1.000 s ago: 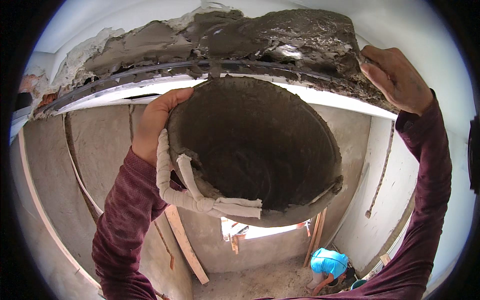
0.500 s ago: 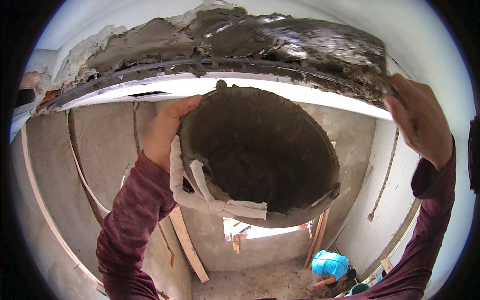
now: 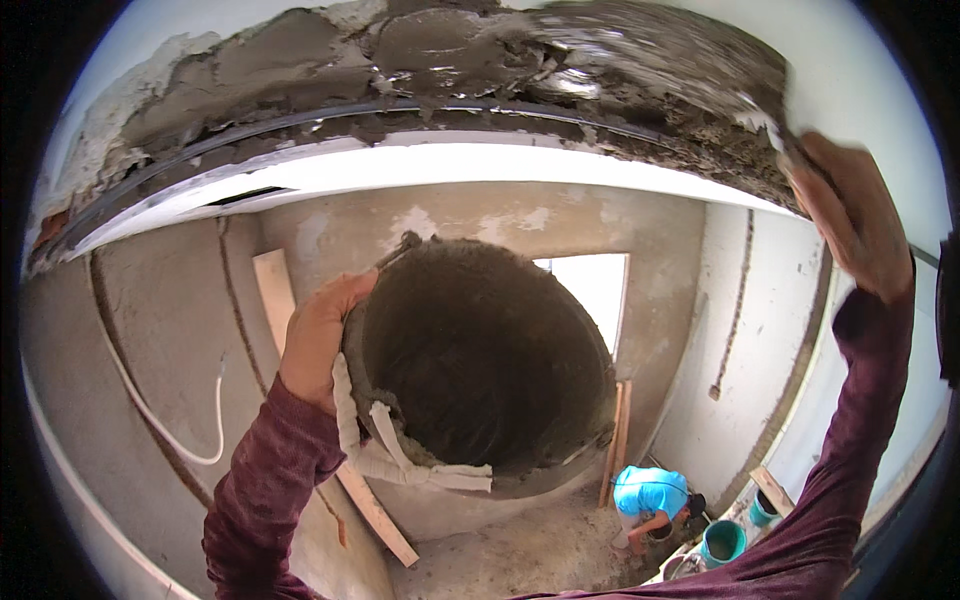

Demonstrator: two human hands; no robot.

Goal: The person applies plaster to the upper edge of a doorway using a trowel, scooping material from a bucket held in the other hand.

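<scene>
My left hand [image 3: 325,330] grips the rim of a mortar-coated bucket [image 3: 480,300] at its left side; the bucket's handle [image 3: 430,472] is wrapped in pale cloth and its inside is dark. High at the right, my right hand [image 3: 840,210] is closed on a trowel [image 3: 785,140], its blade blurred by motion against wet grey mortar. That mortar covers a rough band [image 3: 420,55] along the overhead beam, above a thin dark strip [image 3: 450,106]. The mortar has an uneven surface with ragged pale edges at the left.
Below, a co-worker in a blue shirt [image 3: 650,490] bends over the floor [image 3: 500,550] beside teal buckets [image 3: 722,542]. Planks [image 3: 380,510] lean on the grey walls [image 3: 150,300]. A white hose [image 3: 200,455] hangs at the left, and a bright window [image 3: 590,290] opens behind my bucket.
The bucket and my left hand sit lower in the picture. My right hand has moved rightward, its trowel blurred across the mortar. The view has shifted, showing more of the window and room.
</scene>
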